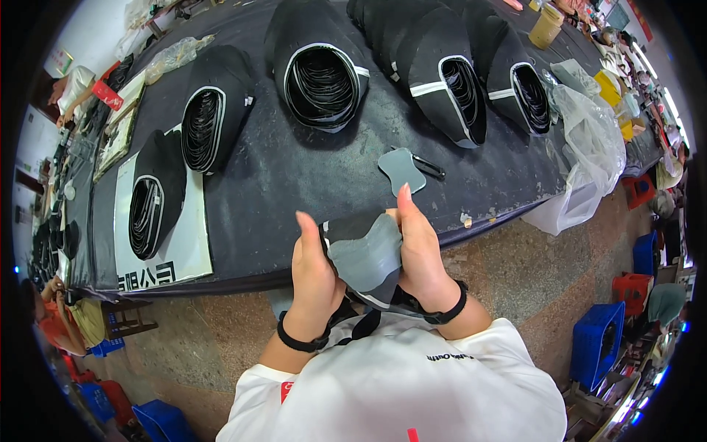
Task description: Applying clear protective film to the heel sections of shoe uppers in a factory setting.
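While both hands (pixel 317 267) (pixel 426 258) clamp a grey piece (pixel 366 254), a jar (pixel 546 28) stands beyond, contents unclear.

Most fingers of the left hand (pixel 317 269) and the right hand (pixel 420 258) are hidden behind the grey-and-black piece (pixel 364 254), as is its underside; whether the black tool (pixel 429 166) runs under the grey template (pixel 402 173) or only abuts it cannot be told; the lowest left stack (pixel 166 162) hides part of the white board (pixel 195 228); the middle stack (pixel 313 26) is cut off by the upper edge, the shirt (pixel 412 376) by the lower; the jar (pixel 546 28) is too small for its contents to show; the worker (pixel 60 324) at far left is blurred, the handwork there unreadable.
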{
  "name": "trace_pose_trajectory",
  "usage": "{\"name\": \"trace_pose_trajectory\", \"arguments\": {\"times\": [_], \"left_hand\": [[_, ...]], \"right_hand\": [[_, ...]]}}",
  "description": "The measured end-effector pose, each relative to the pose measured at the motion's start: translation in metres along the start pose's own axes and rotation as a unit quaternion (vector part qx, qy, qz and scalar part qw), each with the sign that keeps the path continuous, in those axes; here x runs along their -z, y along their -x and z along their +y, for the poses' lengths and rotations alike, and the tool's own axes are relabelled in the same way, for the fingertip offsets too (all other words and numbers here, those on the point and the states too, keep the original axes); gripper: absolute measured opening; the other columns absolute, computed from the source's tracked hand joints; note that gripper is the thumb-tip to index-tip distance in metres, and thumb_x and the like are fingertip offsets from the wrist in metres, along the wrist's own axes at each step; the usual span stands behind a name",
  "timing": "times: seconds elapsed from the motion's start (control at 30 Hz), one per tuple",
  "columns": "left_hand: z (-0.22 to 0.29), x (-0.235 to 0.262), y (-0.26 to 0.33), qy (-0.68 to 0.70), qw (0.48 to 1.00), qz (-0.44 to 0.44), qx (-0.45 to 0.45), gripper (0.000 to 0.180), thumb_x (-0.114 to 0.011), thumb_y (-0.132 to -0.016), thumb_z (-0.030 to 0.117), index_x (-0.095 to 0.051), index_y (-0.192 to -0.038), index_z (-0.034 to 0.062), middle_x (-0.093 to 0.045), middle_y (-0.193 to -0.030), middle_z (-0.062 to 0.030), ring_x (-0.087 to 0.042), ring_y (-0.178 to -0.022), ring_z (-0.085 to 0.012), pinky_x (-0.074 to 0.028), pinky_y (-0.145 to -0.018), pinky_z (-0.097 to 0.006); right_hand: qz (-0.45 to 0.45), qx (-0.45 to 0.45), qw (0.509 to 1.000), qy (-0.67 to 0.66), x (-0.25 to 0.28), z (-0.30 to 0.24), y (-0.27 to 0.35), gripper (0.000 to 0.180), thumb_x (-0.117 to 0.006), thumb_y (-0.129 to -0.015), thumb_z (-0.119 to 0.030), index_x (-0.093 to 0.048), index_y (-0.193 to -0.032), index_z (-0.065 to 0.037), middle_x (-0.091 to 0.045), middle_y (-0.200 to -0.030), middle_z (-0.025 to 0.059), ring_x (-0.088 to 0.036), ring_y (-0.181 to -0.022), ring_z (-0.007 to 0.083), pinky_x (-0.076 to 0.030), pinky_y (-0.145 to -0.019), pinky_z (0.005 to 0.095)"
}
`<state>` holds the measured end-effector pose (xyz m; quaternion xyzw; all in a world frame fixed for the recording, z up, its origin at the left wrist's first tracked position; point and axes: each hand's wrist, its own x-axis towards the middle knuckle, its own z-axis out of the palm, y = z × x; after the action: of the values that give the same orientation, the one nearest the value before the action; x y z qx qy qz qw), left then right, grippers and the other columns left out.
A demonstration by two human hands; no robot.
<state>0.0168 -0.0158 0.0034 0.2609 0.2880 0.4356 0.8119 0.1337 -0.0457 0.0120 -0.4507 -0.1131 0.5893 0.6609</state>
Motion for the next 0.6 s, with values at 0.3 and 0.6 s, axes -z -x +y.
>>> {"name": "trace_pose_trajectory", "arguments": {"times": [0.3, 0.6], "left_hand": [[0.009, -0.003, 0.003, 0.001, 0.999, 0.013, -0.033, 0.031, -0.056, -0.087, 0.026, -0.061, -0.087, -0.005, -0.063, -0.081, -0.0079, -0.059, -0.072, -0.0108, -0.046, -0.067, -0.023], [0.019, -0.001, 0.002, -0.081, 0.996, -0.04, 0.012, 0.019, -0.052, -0.088, 0.016, -0.06, -0.087, -0.0018, -0.062, -0.078, -0.0055, -0.058, -0.066, -0.0084, -0.045, -0.061, -0.021]], "right_hand": [[-0.09, 0.083, 0.992, -0.012, -0.004, 0.011, 0.004, 0.035, -0.048, -0.092, -0.026, -0.053, -0.065, -0.004, -0.05, -0.061, -0.0041, -0.039, -0.053, 0.0011, -0.032, -0.049, 0.0188], [-0.099, 0.106, 0.988, 0.045, 0.002, 0.014, -0.001, 0.038, -0.047, -0.092, -0.028, -0.054, -0.063, -0.004, -0.05, -0.059, -0.0037, -0.04, -0.052, 0.002, -0.032, -0.047, 0.0193]]}}
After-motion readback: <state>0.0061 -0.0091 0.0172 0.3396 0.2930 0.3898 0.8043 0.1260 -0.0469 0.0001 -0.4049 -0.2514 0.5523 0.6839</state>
